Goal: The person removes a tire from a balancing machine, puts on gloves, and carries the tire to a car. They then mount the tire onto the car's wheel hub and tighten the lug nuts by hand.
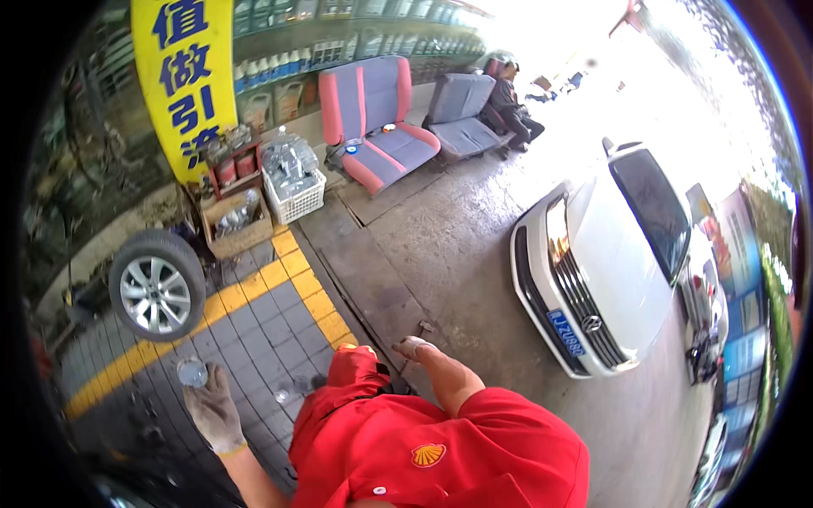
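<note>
My left hand [213,412] wears a dirty grey work glove and reaches out over the grey paving at lower left. Its fingertips are on a small round grey disc [192,372], which it seems to hold. My right hand [412,346], also gloved, pokes out beyond my bare forearm and my red shirt [423,449] near the middle. It is small in the picture and its fingers are hard to make out. I see nothing in it.
A tyre on a silver rim [157,290] stands at left beside a yellow paving strip [296,271]. Behind are a cardboard box [237,224], a white basket of plastic bottles [294,188] and two car seats [373,127]. A white car [610,254] is parked at right; a person [511,97] sits far back.
</note>
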Action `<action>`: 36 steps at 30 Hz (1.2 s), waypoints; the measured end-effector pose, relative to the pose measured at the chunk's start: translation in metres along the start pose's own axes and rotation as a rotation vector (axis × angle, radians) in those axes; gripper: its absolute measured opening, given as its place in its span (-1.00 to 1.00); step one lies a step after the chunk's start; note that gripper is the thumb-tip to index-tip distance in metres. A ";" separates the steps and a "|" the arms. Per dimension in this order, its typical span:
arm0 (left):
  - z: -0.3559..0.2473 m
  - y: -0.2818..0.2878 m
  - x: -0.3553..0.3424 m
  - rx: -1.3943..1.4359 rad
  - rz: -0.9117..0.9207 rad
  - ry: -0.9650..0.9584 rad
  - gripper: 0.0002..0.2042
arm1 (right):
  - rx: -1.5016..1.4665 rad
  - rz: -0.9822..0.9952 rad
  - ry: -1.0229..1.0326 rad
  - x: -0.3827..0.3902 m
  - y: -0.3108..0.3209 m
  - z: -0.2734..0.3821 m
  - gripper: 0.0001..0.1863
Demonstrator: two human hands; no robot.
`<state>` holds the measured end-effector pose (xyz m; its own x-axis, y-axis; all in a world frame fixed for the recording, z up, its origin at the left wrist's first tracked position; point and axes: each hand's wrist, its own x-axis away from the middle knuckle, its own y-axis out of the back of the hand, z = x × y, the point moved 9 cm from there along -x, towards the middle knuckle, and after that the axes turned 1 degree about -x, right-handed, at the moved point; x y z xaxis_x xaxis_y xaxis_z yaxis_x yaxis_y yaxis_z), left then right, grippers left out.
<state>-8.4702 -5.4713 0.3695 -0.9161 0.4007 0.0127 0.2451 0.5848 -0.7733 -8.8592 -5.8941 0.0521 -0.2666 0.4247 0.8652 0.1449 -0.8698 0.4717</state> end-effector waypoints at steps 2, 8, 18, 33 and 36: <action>0.006 0.010 -0.039 0.004 -0.005 0.057 -0.42 | -0.041 -0.078 0.034 -0.004 0.022 0.039 -0.35; -0.002 0.045 -0.148 -0.063 -0.090 -0.004 -0.41 | -0.014 -0.120 0.148 -0.068 0.064 0.176 -0.29; -0.061 0.103 -0.317 -0.082 -0.597 -0.106 -0.36 | 0.159 -0.108 0.290 -0.193 0.174 0.491 -0.33; -0.111 0.274 -0.354 -0.224 -0.840 -0.061 -0.48 | 0.371 0.116 0.828 -0.153 0.077 0.952 -0.32; -0.091 0.311 -0.397 -0.197 -0.881 -0.009 -0.69 | 0.282 0.127 0.711 -0.217 0.082 0.922 -0.30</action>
<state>-8.0011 -5.3845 0.1814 -0.7999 -0.2548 0.5434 -0.4974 0.7880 -0.3629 -7.9112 -5.8257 0.0603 -0.7659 -0.0199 0.6427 0.4264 -0.7639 0.4845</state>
